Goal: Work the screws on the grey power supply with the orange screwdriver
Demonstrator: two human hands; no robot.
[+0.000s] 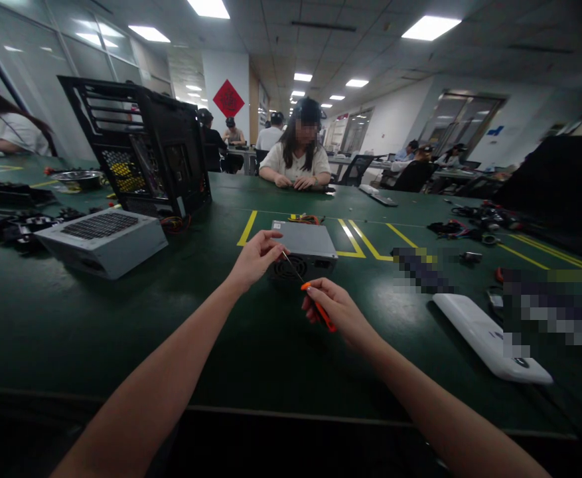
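My right hand [331, 307] is wrapped round the orange-and-black handle of a screwdriver [324, 316], whose thin shaft slants up and to the left. At its tip, the thumb and fingers of my left hand [258, 259] are pinched together; whatever sits between them is too small to make out. Just behind both hands, a grey computer power supply [308, 239] lies on the green table, its fan grille and power socket facing me. Coloured cables [306, 219] stick out at its far side. My left hand covers part of its left edge.
On the left, a second power supply [106, 239] lies before an upright black computer case [146, 146]. A white power bank-like device [490, 338] and tangled cables [464, 229] lie to the right. Across the table [211, 358] sits a person [295, 153], hands on the tabletop.
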